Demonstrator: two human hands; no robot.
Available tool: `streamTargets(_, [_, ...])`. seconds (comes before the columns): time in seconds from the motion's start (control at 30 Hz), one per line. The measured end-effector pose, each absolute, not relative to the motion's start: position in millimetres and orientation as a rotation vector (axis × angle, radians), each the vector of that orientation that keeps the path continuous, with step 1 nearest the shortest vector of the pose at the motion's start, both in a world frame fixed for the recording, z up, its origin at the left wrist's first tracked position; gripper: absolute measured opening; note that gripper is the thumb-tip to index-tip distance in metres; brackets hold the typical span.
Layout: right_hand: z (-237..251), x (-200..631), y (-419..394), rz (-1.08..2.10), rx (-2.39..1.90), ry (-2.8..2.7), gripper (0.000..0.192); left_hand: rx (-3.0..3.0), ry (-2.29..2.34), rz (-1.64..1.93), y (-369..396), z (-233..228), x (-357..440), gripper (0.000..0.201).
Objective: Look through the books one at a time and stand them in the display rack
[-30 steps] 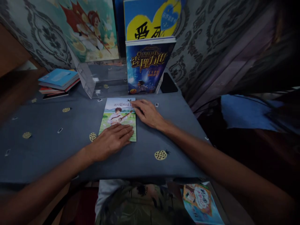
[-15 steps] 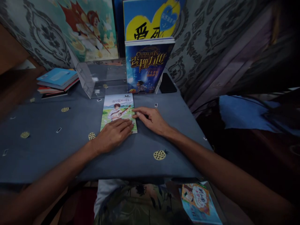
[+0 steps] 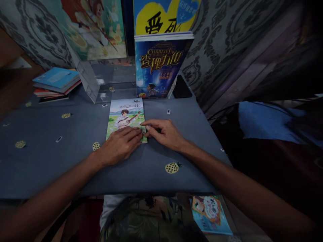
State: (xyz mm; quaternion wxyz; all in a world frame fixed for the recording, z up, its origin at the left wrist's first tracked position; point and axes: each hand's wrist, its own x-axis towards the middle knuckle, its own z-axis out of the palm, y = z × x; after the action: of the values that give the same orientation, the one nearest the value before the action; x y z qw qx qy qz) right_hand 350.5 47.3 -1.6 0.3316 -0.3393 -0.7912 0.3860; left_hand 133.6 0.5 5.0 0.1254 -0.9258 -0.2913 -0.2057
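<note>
A thin illustrated book [image 3: 125, 114] with a guitar player on its cover lies flat on the grey-blue tablecloth [image 3: 75, 158]. My left hand [image 3: 118, 145] rests flat on the book's near end, fingers together. My right hand [image 3: 164, 133] sits at the book's near right corner, its thumb and fingertips touching the edge. Whether the fingers pinch the cover cannot be told.
A dark blue book [image 3: 157, 65] stands upright behind, beside a clear acrylic stand [image 3: 101, 80]. A stack of books [image 3: 56, 83] lies at far left, a black phone [image 3: 181, 88] at the back right. Another booklet [image 3: 210, 215] lies below the table's near edge.
My right hand slid from the book's far right corner down its right edge to the near corner. The left hand stayed on the book, which shifted slightly away.
</note>
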Motion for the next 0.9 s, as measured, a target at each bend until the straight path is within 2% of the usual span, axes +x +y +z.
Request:
streamTargets(0.23, [2,351,46,0.964,-0.791,-2.168,0.027,-2.765,-0.916,-0.586,1,5,130,0.025])
streamTargets(0.43, [-4,348,40,0.293,-0.573,-2.372,0.023,-2.812,-0.935,-0.582,2,6,126,0.021])
streamTargets(0.53, [-5,346,37,0.090,-0.540,-2.419,0.025,-2.875,-0.956,-0.617,5,6,119,0.025])
streamTargets(0.9, [-4,340,32,-0.026,-0.527,-2.439,0.022,-3.138,-1.090,-0.710,20,10,87,0.039])
